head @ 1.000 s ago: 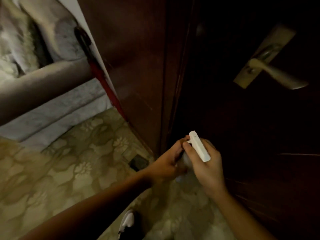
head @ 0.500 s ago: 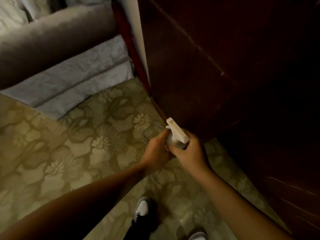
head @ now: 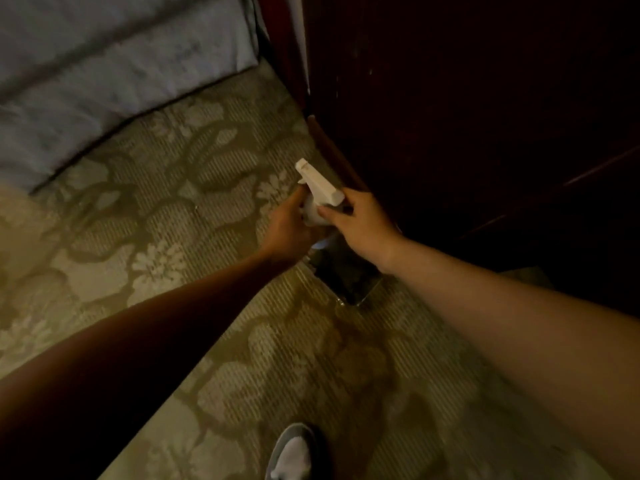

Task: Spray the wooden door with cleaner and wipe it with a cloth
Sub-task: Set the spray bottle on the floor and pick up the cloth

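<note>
Closest to me, a grey-and-white shoe (head: 294, 455) is standing on the carpet (head: 156, 237) at the bottom edge. The carpet's pale floral pattern is spreading over an olive ground. Both bare forearms are reaching away from the camera, the left one lying in shadow and the right one catching more light.

Just under the wrists, a dark square object (head: 346, 277) is lying flat on the carpet; I cannot tell what it is.

Beyond it, the two hands are meeting on the spray bottle (head: 318, 188), which is being held in the air above the floor, near the foot of the wooden door (head: 467, 116). The left hand (head: 289, 228) is wrapping its fingers round the bottle's body from the left side. The right hand (head: 363, 225) is curling round the neck from the right, its thumb lying just below the white trigger head. That head is sticking up between the hands, tilted, with its nozzle end pointing away from me and to the left.

The wooden door is filling the upper right, very dark, with a few faint panel lines showing. To its left a red strip (head: 280, 46) is running up beside the edge. Farther left, grey cushioned furniture (head: 104, 81) is sitting on the carpet.
</note>
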A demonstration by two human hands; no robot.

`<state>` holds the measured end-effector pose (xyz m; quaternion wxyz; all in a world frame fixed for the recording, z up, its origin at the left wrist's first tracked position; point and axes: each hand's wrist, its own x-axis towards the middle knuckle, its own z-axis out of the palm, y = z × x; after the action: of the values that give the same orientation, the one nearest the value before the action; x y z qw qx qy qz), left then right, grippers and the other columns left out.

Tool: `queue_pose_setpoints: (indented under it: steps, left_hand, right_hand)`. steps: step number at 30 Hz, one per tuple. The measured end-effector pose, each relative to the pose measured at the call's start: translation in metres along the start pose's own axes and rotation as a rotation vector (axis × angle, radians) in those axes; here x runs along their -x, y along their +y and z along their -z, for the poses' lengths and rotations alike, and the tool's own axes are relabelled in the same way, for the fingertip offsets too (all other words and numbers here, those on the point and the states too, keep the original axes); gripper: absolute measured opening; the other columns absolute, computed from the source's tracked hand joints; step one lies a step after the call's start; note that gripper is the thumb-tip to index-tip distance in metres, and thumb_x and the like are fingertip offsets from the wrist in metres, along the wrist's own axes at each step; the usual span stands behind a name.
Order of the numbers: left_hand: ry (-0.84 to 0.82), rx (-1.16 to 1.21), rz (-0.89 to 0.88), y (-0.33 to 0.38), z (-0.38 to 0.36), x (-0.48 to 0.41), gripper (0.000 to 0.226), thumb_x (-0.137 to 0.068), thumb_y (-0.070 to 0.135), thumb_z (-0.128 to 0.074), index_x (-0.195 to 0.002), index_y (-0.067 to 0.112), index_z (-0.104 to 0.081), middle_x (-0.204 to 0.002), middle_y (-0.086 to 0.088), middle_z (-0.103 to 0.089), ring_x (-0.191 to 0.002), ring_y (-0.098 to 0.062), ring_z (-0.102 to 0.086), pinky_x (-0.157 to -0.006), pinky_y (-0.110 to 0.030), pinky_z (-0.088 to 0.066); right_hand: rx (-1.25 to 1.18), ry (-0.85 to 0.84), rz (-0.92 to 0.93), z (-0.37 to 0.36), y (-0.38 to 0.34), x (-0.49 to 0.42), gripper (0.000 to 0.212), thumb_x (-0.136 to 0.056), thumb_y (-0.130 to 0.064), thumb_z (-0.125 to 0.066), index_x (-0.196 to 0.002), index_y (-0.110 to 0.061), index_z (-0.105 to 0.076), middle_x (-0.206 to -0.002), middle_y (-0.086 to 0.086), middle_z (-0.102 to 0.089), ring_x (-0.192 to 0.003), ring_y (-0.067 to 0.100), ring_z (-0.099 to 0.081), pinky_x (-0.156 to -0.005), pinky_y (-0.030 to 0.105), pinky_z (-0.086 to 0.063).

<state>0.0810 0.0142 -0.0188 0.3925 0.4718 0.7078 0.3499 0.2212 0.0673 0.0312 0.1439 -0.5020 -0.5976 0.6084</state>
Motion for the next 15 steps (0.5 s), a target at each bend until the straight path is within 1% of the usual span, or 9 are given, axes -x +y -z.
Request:
queue_pose_setpoints:
  steps: [1, 2, 4, 5, 6, 8, 10, 13, 15]
  left_hand:
    - [0.015, -0.009, -0.002, -0.016, -0.004, -0.009, 0.085, -0.08, 0.013, -0.086, -0.153, 0.016, -0.043, -0.129, 0.009, -0.059, -0.118, -0.006, -0.057, -0.091, -0.016, -0.051]
    - [0.032, -0.016, -0.016, -0.03, -0.006, -0.015, 0.084, -0.08, 0.013, -0.086, -0.152, 0.014, -0.044, -0.132, 0.005, -0.06, -0.121, -0.009, -0.057, -0.095, -0.021, -0.052]
    - [0.044, -0.006, -0.02, -0.058, -0.012, -0.026, 0.08, -0.079, 0.014, -0.087, -0.148, 0.011, -0.048, -0.138, -0.002, -0.062, -0.126, -0.015, -0.058, -0.103, -0.033, -0.052]
    - [0.048, -0.001, -0.013, -0.07, -0.014, -0.029, 0.08, -0.077, 0.017, -0.088, -0.147, 0.011, -0.049, -0.138, -0.004, -0.062, -0.126, -0.017, -0.059, -0.104, -0.035, -0.053]
    - [0.057, 0.005, -0.014, -0.08, -0.016, -0.031, 0.082, -0.076, 0.021, -0.088, -0.147, 0.011, -0.049, -0.137, -0.004, -0.063, -0.125, -0.015, -0.06, -0.102, -0.033, -0.053]
    - [0.085, 0.055, -0.012, -0.093, -0.017, -0.035, 0.085, -0.077, 0.023, -0.087, -0.15, 0.011, -0.046, -0.135, 0.001, -0.063, -0.122, -0.006, -0.061, -0.1, -0.027, -0.054]
    - [0.124, 0.113, -0.022, -0.103, -0.019, -0.037, 0.084, -0.08, 0.019, -0.085, -0.152, 0.011, -0.043, -0.132, 0.006, -0.062, -0.121, 0.001, -0.061, -0.1, -0.026, -0.054]
    - [0.191, 0.111, -0.027, -0.114, -0.026, -0.035, 0.084, -0.079, 0.027, -0.086, -0.151, 0.014, -0.042, -0.135, 0.002, -0.063, -0.124, -0.011, -0.063, -0.1, -0.042, -0.058]
    - [0.253, 0.078, 0.092, -0.121, -0.034, -0.026, 0.086, -0.077, 0.037, -0.088, -0.147, 0.02, -0.041, -0.137, 0.0, -0.062, -0.12, -0.014, -0.064, -0.093, -0.037, -0.06]
  right_hand:
    - [0.016, -0.002, 0.003, -0.006, 0.011, -0.013, 0.038, -0.103, -0.015, -0.061, -0.14, -0.007, -0.059, -0.128, 0.007, -0.067, -0.112, 0.012, -0.06, -0.07, 0.005, -0.05]
    - [0.033, -0.005, 0.01, -0.01, 0.018, -0.024, 0.036, -0.102, -0.016, -0.062, -0.138, -0.008, -0.062, -0.127, 0.007, -0.068, -0.112, 0.014, -0.062, -0.069, 0.006, -0.052]
    - [0.051, 0.0, 0.022, -0.02, 0.038, -0.045, 0.032, -0.101, -0.02, -0.065, -0.132, -0.01, -0.066, -0.123, 0.007, -0.071, -0.113, 0.019, -0.067, -0.081, 0.025, -0.06]
    - [0.069, -0.003, 0.031, -0.024, 0.046, -0.052, 0.031, -0.1, -0.02, -0.066, -0.13, -0.011, -0.068, -0.121, 0.007, -0.072, -0.112, 0.021, -0.068, -0.088, 0.035, -0.061]
    - [0.089, -0.008, 0.043, -0.028, 0.054, -0.058, 0.031, -0.1, -0.021, -0.067, -0.129, -0.012, -0.069, -0.121, 0.007, -0.072, -0.113, 0.02, -0.067, -0.093, 0.039, -0.059]
    - [0.085, -0.008, 0.074, -0.032, 0.062, -0.065, 0.032, -0.099, -0.021, -0.068, -0.131, -0.015, -0.068, -0.122, 0.004, -0.073, -0.115, 0.018, -0.067, -0.099, 0.041, -0.057]
    - [0.059, -0.019, 0.109, -0.032, 0.072, -0.068, 0.035, -0.099, -0.019, -0.068, -0.134, -0.017, -0.067, -0.123, -0.001, -0.073, -0.117, 0.014, -0.067, -0.101, 0.038, -0.056]
    - [0.061, -0.036, 0.125, -0.03, 0.088, -0.068, 0.044, -0.099, -0.009, -0.065, -0.141, -0.02, -0.059, -0.119, -0.012, -0.066, -0.115, 0.006, -0.062, -0.093, 0.014, -0.051]
    - [-0.01, 0.081, 0.072, -0.029, 0.102, -0.068, 0.045, -0.099, -0.004, -0.063, -0.14, -0.022, -0.058, -0.112, -0.014, -0.064, -0.106, 0.003, -0.062, -0.083, 0.009, -0.051]
